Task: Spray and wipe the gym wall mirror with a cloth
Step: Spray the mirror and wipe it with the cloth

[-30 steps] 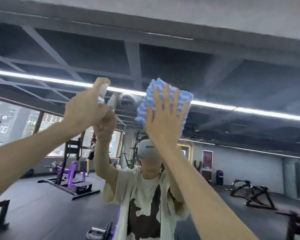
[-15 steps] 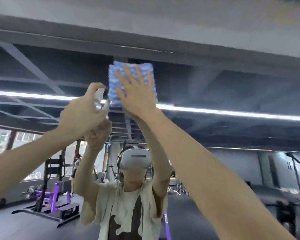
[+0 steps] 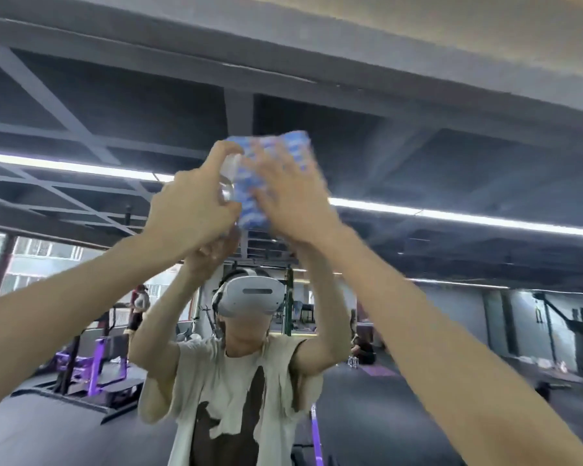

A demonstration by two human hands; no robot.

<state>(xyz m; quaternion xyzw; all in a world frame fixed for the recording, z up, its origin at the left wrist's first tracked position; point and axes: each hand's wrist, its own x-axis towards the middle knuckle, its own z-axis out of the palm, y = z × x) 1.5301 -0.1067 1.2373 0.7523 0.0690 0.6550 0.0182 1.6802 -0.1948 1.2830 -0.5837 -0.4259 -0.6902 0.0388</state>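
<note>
The gym wall mirror (image 3: 435,156) fills the view and reflects me with both arms raised. High on the glass, my right hand (image 3: 292,200) presses a blue-and-white cloth (image 3: 249,200) flat with spread fingers. Close beside it on the left, my left hand (image 3: 192,210) grips a small clear spray bottle (image 3: 228,173), its nozzle end against the cloth's left edge. The hands are blurred and almost touch.
The mirror's top edge meets a grey wall band (image 3: 283,45) above. Reflected behind me are purple gym machines (image 3: 95,364), a person standing at the left (image 3: 138,311), windows (image 3: 41,260) and a dark floor.
My right hand slid the cloth left and then slightly down on the glass. My left hand, still gripping the bottle, came right until it is beside the cloth. The view tilted up.
</note>
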